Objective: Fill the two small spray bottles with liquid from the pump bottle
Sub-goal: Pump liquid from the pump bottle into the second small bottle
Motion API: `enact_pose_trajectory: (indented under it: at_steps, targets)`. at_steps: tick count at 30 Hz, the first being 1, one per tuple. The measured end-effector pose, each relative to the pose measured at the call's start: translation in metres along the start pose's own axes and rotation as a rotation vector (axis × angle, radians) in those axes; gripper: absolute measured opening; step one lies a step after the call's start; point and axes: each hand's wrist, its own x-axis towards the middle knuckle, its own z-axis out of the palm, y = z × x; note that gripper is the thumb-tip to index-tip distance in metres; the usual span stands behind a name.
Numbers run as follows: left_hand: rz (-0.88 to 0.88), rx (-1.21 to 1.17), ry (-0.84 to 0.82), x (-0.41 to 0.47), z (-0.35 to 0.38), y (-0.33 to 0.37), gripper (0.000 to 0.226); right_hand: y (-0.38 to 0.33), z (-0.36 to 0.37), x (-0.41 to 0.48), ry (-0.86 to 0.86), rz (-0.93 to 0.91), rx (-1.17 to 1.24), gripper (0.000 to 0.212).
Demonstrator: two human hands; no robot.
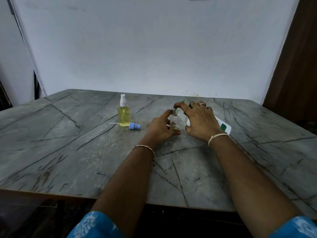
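On the bench (68,152), the left hand (160,127) is holding the small open bottle (174,120) upright, its grip wrapping around the sides. The right hand (200,121) is keeping its grip on the pump bottle (223,125), tipping it so the green spout (175,110) is sitting at the small bottle's mouth. Only a little liquid seems to be lying inside, though it is hard to see, so this one is needing much more. The blue spray top (135,126) is lying just to the left, not yet put on. Farther back, the other spray bottle (123,115) is standing full and capped.
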Motion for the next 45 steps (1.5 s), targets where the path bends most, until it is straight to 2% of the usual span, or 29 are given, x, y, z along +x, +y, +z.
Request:
enact_pose_trajectory:
  at_steps: [6,14,24,32,39,45]
  targets:
    - [-0.006,-0.020,0.001,0.0017,0.0002,-0.0036,0.065,0.0011,-0.0018,-0.0028,-0.030,-0.005,-0.018,0.087]
    - [-0.003,0.000,-0.013,0.0043,0.0009,-0.0071,0.068,-0.0032,-0.0006,0.0020,0.010,0.001,-0.012,0.072]
    - [-0.008,-0.009,-0.014,0.0030,0.0009,-0.0051,0.058,0.0031,0.0003,-0.0050,0.011,-0.018,-0.061,0.085]
    - [-0.002,0.002,-0.028,0.0058,0.0006,-0.0066,0.060,-0.0018,-0.0001,-0.0005,0.048,0.003,0.002,0.067]
    - [-0.010,-0.013,-0.016,0.0056,0.0011,-0.0071,0.056,0.0033,0.0026,-0.0037,0.048,-0.011,-0.053,0.077]
    - [-0.001,0.028,-0.029,0.0061,0.0005,-0.0061,0.064,0.0008,0.0003,-0.0024,0.057,-0.002,-0.010,0.068]
